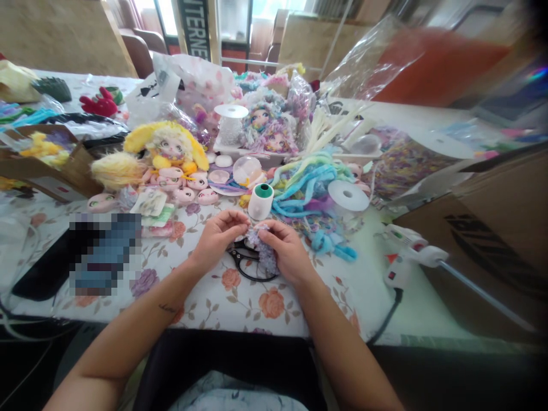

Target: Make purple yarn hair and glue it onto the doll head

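My left hand [218, 235] and my right hand [287, 251] meet over the flowered tablecloth [222, 297], both with fingers pinched on a small fluffy lilac yarn piece [264, 251]. Black scissors [250, 264] lie on the cloth just under the hands. A white thread spool with a green top [261, 201] stands right behind my fingers. A tangle of blue, green and purple yarn [310, 191] lies behind my right hand.
A white glue gun [405, 251] rests at the right with its cord over the edge. Pink doll faces [188, 188], a yellow-haired doll [169, 147], a flat white spool [347, 195], cardboard boxes [483, 245] and a dark phone [55, 264] crowd the table.
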Demonstrator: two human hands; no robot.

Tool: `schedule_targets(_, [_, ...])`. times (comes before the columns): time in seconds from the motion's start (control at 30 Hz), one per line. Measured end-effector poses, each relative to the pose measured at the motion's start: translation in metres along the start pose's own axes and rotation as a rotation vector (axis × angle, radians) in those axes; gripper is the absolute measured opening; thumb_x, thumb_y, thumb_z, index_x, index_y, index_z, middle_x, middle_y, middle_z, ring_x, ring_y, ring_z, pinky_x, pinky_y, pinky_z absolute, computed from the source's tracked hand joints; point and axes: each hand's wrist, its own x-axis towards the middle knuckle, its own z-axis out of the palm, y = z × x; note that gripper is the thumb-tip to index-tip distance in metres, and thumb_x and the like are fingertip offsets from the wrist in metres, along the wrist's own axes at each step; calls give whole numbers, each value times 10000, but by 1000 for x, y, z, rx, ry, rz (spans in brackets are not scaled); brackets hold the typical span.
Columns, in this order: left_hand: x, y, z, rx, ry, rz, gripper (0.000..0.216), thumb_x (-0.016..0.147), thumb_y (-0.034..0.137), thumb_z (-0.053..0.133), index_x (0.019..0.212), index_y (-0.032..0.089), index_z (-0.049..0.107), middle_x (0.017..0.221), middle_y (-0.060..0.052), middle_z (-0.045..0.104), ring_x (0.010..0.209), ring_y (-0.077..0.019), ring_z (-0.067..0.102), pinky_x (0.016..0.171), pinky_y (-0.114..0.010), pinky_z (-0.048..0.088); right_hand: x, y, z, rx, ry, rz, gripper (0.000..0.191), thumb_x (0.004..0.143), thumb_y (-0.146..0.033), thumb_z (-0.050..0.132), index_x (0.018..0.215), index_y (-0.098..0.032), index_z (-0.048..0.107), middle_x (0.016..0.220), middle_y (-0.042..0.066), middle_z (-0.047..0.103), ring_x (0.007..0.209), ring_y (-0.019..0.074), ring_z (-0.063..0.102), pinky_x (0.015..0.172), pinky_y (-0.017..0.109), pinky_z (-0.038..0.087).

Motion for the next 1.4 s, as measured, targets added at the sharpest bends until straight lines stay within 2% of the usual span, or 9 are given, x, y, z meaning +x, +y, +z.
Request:
schedule_targets(0.1, [0, 3, -1, 9, -22, -6, 184, 774, 308, 744, 898, 179, 700, 844, -21, 678, 721, -112, 592, 679, -224, 476, 1, 0, 1, -65, 7, -31, 211, 755, -402, 763, 856, -219, 734, 862, 25, 713, 784, 177, 631, 742, 302, 524])
schedule_targets(0.23, [-1, 6, 0, 43, -124, -11, 178, 734, 257, 769, 871, 165, 702, 818, -20, 671, 745, -124, 596, 695, -236, 480, 0, 2, 3, -67, 29, -39, 240, 708, -384, 810, 810, -206, 686, 762, -1, 668, 690, 149, 609, 660, 272, 510])
schedule_targets(0.57, [-2, 4, 4, 33, -130, -28, 137, 685, 158, 741, 785, 157, 647, 746, 11, 601, 686, -99, 553, 656, -218, 453, 1, 0, 4, -7, 78, -41, 253, 775, -399, 755, 786, -200, 599, 710, -31, 566, 631, 113, 519, 596, 228, 433])
schedule_targets(0.7, [-1, 3, 2, 4, -73, -17, 127, 733, 216, 743, 810, 163, 657, 750, 11, 601, 681, -94, 546, 645, -207, 440, 2, 1, 4, -3, 89, -47, 265, 725, -362, 803, 855, -208, 630, 777, -26, 591, 682, 115, 548, 651, 236, 465])
schedule_targets(0.93, [2, 6, -1, -57, 87, 34, 119, 748, 233, 732, 835, 180, 671, 803, 2, 609, 727, -102, 553, 654, -198, 449, 4, 9, 0, 51, -40, 23, 396, 681, -266, 833, 1027, -228, 644, 889, -4, 614, 825, 145, 616, 753, 276, 525])
schedule_targets(1.03, [0, 10, 0, 125, -10, 107, 282, 725, 285, 776, 987, 205, 707, 997, -41, 644, 888, -151, 579, 686, -217, 475, 3, 9, 0, 7, -26, -11, 382, 685, -257, 829, 1012, -222, 635, 863, -8, 623, 801, 139, 626, 747, 272, 532])
schedule_targets(1.13, [0, 9, 0, 189, -146, 57, 246, 696, 296, 806, 890, 176, 713, 920, -48, 666, 795, -151, 597, 650, -237, 483, 3, 6, 1, -21, -53, -28, 402, 690, -254, 816, 1035, -221, 613, 863, -13, 620, 767, 136, 645, 697, 260, 544])
schedule_targets(1.23, [3, 8, -3, 81, -45, -4, 210, 715, 317, 792, 789, 156, 680, 710, -7, 628, 601, -101, 542, 561, -219, 443, 2, 2, -1, -79, -111, 68, 442, 709, -242, 783, 1102, -226, 583, 848, -22, 631, 657, 135, 660, 595, 263, 548])
schedule_targets(1.4, [13, 9, -12, -130, 193, 80, 214, 657, 249, 820, 767, 155, 662, 731, 16, 597, 628, -72, 522, 592, -180, 442, 2, -9, -7, -116, -185, 192, 294, 782, -283, 720, 1043, -167, 653, 794, 14, 713, 592, 129, 660, 551, 241, 538])
